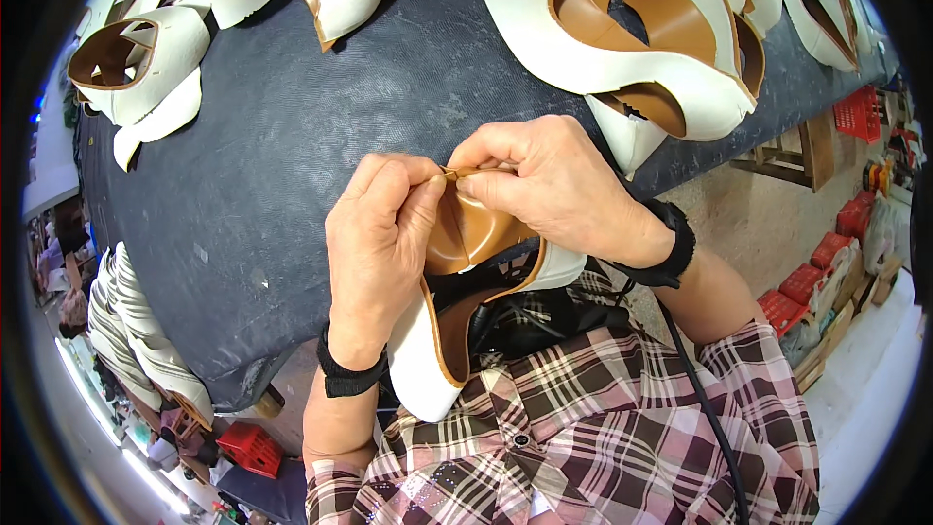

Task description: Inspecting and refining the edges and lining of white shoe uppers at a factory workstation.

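A leather shoe upper (476,226), tan on one face and white on the other, hangs between my hands close to my body. My left hand (374,228) pinches its top edge between thumb and forefinger. Right beside it, my right hand (559,190) pinches the same edge, the fingertips of both hands almost meeting. The tan face turns up toward me with a seam down its middle. The white side of the piece (423,365) droops below my left wrist. Whether anything small sits between the fingertips cannot be made out.
A dark table (253,204) spreads under my hands. Similar white-and-tan uppers lie at the far right (641,68), far left (170,63) and along the back. Stacked white pieces (146,331) stand at the left edge. Red crates (802,284) line the floor at right; another (251,449) sits lower left.
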